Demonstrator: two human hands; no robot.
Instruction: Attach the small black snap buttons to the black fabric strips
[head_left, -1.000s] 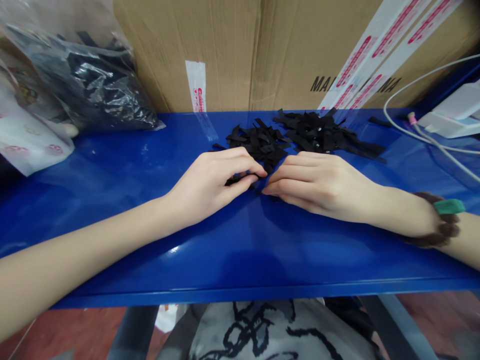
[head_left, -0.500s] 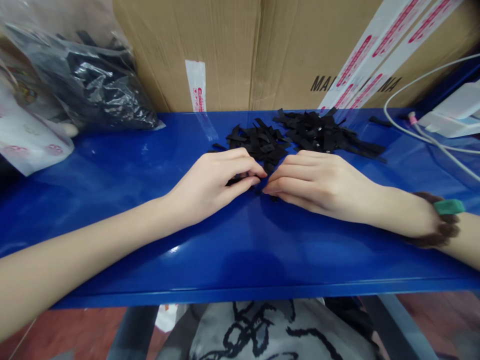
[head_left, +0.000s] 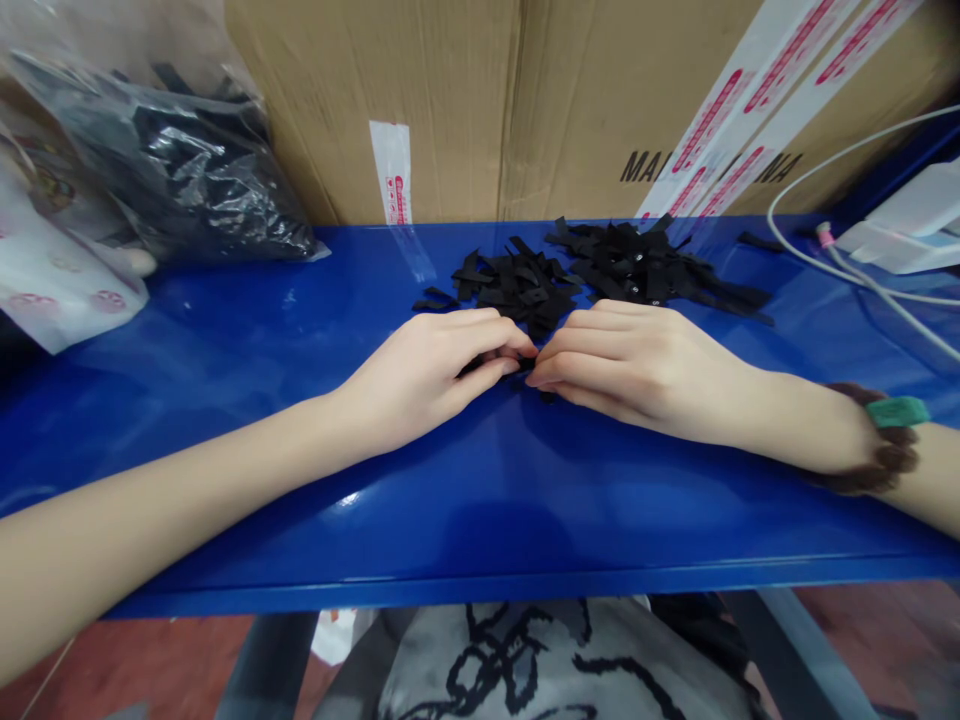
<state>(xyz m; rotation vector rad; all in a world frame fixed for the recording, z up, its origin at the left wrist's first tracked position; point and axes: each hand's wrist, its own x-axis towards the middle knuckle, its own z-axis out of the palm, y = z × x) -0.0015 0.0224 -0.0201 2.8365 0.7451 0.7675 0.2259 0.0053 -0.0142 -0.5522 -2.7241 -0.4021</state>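
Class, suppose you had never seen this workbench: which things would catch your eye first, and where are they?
The left hand and right hand meet fingertip to fingertip at the middle of the glossy blue table, pinching a small black strip. Just behind them lie two heaps of black fabric strips. A large cardboard box fills the back, with a crumpled plastic bag at far left.

At the centre of the frame, the left hand point(head_left: 427, 375) and right hand point(head_left: 630, 365) cover most of a small black strip point(head_left: 480, 364), so its shape cannot be told. The printing on the cardboard box point(head_left: 525, 100) is partly hidden by tape. The white cable point(head_left: 862, 285) runs off the right edge. The dark contents of the plastic bag point(head_left: 180, 170), upper left, are unclear.
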